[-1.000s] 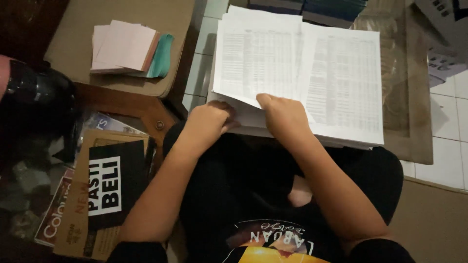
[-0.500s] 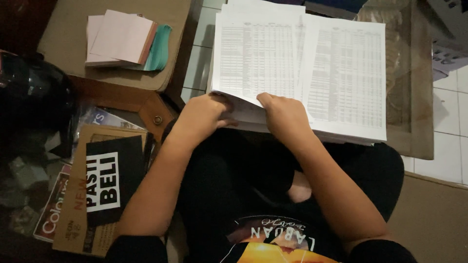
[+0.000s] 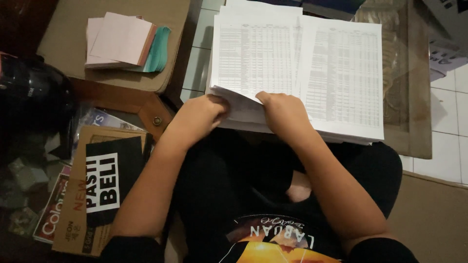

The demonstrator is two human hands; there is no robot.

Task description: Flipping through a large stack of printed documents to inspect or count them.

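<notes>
Both hands, left hand (image 3: 202,117) and right hand (image 3: 282,112), pinch the near edge of the stack of printed sheets (image 3: 297,73); the paper looks thin, floppy, best gripped at corners.

Both hands rest on the near edge of a thick stack of printed sheets (image 3: 297,73): the left hand (image 3: 200,117) pinches a lifted corner, the right hand (image 3: 282,109) presses just beside it. Pink and teal notepads (image 3: 127,43) lie well apart, left.
</notes>
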